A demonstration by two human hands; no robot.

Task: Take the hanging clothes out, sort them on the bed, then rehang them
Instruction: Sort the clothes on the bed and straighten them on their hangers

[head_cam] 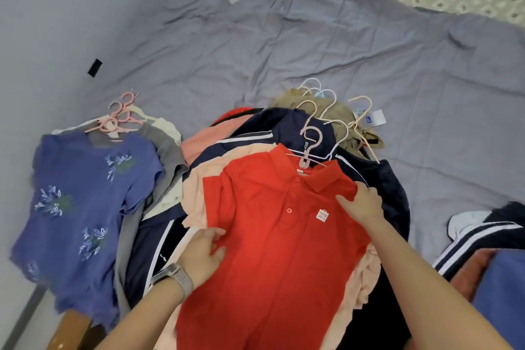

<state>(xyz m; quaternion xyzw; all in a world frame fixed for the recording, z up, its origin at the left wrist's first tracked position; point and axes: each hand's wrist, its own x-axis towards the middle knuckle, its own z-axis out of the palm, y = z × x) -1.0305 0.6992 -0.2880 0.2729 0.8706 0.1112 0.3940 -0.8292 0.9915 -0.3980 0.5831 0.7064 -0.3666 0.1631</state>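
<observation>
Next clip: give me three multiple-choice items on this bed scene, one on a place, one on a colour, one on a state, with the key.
1. Where does the blue floral short-sleeved top lie relative to the red polo shirt with a small chest logo?
A. To its left
B. To its right
C. Beneath it

2. What colour is the bedsheet?
A. Green
B. Greyish purple
C. Yellow

3. How is the red polo shirt?
A. Folded into a square
B. Hanging from a rail
C. Spread flat on the pile, on a pale pink hanger

Key: 1 A, the blue top lies at the bed's left edge. 2 B, the bare sheet is greyish purple. 3 C, the hook sticks out above the collar, while the left hand and right hand grip the shirt's sides.
</observation>
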